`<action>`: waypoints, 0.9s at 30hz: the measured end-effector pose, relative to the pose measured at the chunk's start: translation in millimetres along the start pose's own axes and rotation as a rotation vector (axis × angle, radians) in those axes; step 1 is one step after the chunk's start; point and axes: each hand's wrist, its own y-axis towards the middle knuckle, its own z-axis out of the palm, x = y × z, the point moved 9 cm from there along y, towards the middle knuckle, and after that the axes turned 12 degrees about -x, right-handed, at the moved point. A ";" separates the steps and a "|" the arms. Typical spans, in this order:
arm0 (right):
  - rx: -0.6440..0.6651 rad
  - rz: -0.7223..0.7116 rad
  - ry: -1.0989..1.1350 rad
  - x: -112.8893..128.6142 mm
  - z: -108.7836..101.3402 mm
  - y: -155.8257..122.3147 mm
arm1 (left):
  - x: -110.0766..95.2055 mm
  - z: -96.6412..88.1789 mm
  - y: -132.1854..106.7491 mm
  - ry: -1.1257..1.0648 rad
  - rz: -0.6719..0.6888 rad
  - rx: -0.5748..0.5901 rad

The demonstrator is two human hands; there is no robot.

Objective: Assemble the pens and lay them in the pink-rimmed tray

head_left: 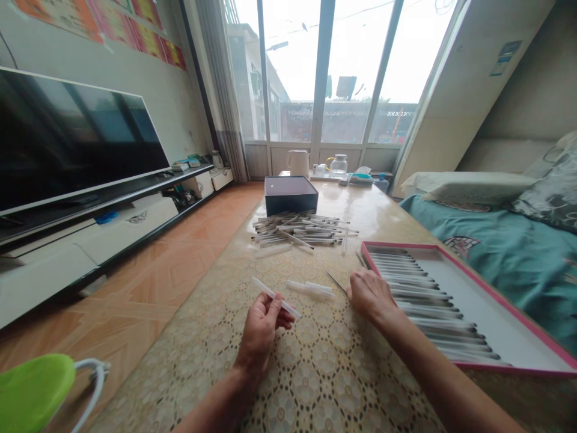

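My left hand (265, 316) is closed around a slim, whitish, translucent tube (274, 296), held at a slant above the patterned tablecloth. Just beyond it lie more pale tubes (311, 287), flat on the cloth. My right hand (370, 294) pinches a thin dark rod (337, 284) whose tip points up and left. That hand is beside the left edge of a pink-rimmed tray (500, 300). Inside the tray, several slim white sticks with dark ends (435, 300) lie in a row. Farther back, a loose pile of similar sticks (302, 230) is heaped on the table.
A dark blue open box (291, 201) stands right behind the pile. At the table's far end are a cream pitcher (298, 162), a glass jug (339, 165) and a tissue pack (360, 175). A green seat (36, 385) is at lower left, a bed (514, 240) at right.
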 end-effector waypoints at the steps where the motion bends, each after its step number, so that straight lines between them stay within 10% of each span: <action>1: -0.004 -0.004 0.012 3.4 0.2 -0.5 | 0.2 0.0 0.2 0.000 -0.001 0.002; 18: -0.035 -0.046 0.145 14.8 -11.4 -29.7 | 2.1 -3.3 0.5 -0.120 -0.089 -0.015; 27: -0.359 -0.115 0.744 42.9 -61.4 -75.0 | 6.2 -13.2 6.6 -0.383 -0.225 -0.120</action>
